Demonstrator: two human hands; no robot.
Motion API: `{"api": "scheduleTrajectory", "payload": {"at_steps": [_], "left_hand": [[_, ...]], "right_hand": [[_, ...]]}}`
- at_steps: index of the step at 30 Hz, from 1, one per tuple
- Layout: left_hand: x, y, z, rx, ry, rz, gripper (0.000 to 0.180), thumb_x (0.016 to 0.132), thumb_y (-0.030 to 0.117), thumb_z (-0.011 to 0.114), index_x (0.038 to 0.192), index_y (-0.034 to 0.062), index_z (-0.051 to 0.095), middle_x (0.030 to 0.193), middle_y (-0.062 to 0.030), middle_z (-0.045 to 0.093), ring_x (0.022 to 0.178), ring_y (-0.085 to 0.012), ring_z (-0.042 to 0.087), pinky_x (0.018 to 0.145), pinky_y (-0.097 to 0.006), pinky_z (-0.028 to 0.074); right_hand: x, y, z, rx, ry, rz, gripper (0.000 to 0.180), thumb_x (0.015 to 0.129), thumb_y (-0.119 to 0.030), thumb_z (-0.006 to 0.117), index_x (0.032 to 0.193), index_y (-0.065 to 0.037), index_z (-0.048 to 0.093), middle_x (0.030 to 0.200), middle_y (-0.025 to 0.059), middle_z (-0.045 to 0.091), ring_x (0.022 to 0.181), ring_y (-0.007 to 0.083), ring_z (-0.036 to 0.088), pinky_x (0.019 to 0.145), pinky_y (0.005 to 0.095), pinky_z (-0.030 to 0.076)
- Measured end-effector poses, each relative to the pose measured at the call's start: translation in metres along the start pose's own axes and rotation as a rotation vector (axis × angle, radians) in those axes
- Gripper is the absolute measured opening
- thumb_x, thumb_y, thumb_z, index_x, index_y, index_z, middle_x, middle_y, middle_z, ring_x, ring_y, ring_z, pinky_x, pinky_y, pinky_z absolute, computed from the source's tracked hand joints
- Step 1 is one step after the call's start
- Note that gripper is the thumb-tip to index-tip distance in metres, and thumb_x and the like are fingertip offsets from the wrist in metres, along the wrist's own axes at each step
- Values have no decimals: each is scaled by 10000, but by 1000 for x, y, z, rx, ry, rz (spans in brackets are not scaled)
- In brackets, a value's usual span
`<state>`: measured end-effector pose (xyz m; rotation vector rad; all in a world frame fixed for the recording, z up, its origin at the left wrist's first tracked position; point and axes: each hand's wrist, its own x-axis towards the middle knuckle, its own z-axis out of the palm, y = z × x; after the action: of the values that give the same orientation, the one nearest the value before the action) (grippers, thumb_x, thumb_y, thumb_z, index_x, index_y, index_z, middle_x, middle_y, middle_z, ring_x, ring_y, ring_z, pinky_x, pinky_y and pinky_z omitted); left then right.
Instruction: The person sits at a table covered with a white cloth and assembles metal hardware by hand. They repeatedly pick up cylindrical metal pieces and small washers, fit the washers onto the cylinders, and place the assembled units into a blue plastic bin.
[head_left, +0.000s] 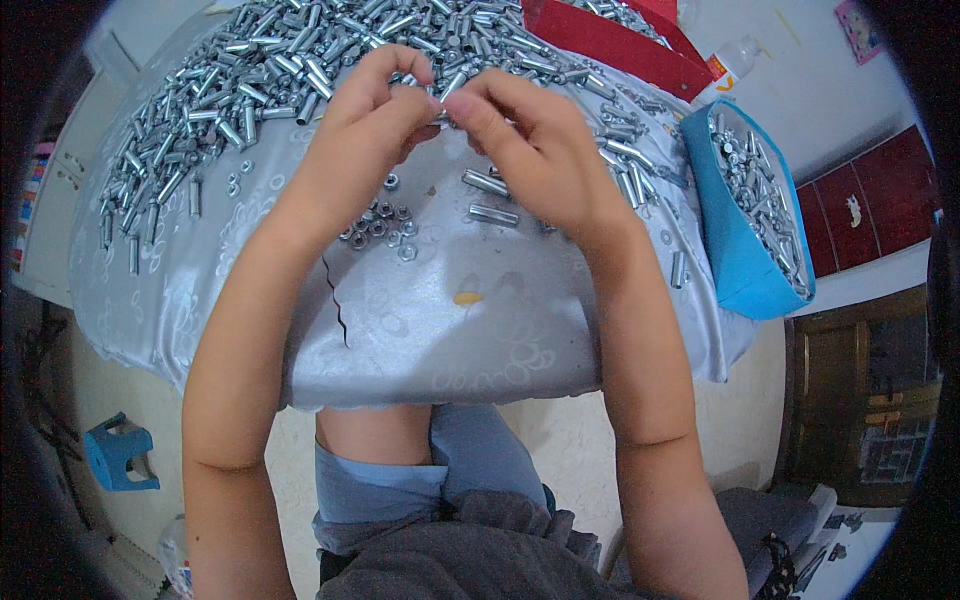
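Close together, left hand [375, 115] and right hand [530, 140] pinch a small metal piece [446, 113], mostly hidden; loose nuts [378, 228] nearer the body, heaped metal cylinders [290, 65] beyond both hands.

1. Directions taken from centre of view, across table [420, 350].
2. From 10 to 12 o'clock, on table's far half: heap of cylinders [290, 65].
3. At 1 o'clock, by heap's right side: open box [625, 50], with cylinders inside.
4. Between 1 and 2, right of box: bottle [735, 60].
5. At 2, along table's right edge: bin [735, 250], filled with cylinders.
6. At 10, before heap: cluster of nuts [378, 225].
7. At 12, right of nuts: two loose cylinders [493, 215].
8. At 11, over table: left hand [385, 110]; opposite, toward 1: right hand [530, 140].
9. At 8, on floor [735, 430] left of table: stool [120, 455].
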<state>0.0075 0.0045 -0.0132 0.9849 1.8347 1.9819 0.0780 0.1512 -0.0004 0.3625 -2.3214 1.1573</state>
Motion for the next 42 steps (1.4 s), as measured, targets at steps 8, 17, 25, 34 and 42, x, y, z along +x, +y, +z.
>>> {"api": "scheduleTrajectory", "payload": {"at_steps": [8, 17, 25, 34, 42], "left_hand": [[-4, 2, 3, 22, -91, 116, 174, 845, 125, 503, 980, 49, 423, 674, 30, 463, 612, -19, 386, 519, -175, 299], [-3, -2, 18, 52, 25, 275, 216, 872, 247, 497, 936, 42, 484, 723, 17, 493, 674, -57, 441, 586, -172, 344], [-1, 5, 6, 106, -38, 36, 318, 861, 329, 519, 791, 27, 591, 613, 37, 455, 576, -48, 400, 531, -181, 326], [2, 23, -10, 28, -211, -343, 278, 844, 299, 562, 809, 25, 595, 588, 38, 471, 592, -33, 444, 545, -172, 349], [10, -9, 14, 113, 154, 346, 412, 882, 395, 456, 776, 13, 569, 597, 15, 478, 531, -74, 459, 484, -223, 373]], "right_hand": [[1, -2, -3, -50, -58, 192, 428, 878, -344, 431, 679, 9, 567, 526, 100, 491, 511, 174, 492, 510, 309, 395], [1, 2, 6, 306, 102, 410, 399, 893, -309, 466, 592, -49, 499, 512, -26, 428, 451, 50, 383, 416, 200, 307], [0, -2, 4, 31, 191, 196, 478, 878, -356, 443, 566, 0, 512, 479, 18, 452, 457, 90, 389, 440, 267, 316], [0, -1, 3, 57, 237, 212, 470, 881, -364, 470, 517, -67, 463, 493, -20, 422, 445, 59, 364, 421, 220, 298], [2, 9, 0, 299, 248, 413, 455, 883, -342, 480, 524, -63, 456, 505, -35, 411, 475, 46, 334, 428, 223, 261]]}}
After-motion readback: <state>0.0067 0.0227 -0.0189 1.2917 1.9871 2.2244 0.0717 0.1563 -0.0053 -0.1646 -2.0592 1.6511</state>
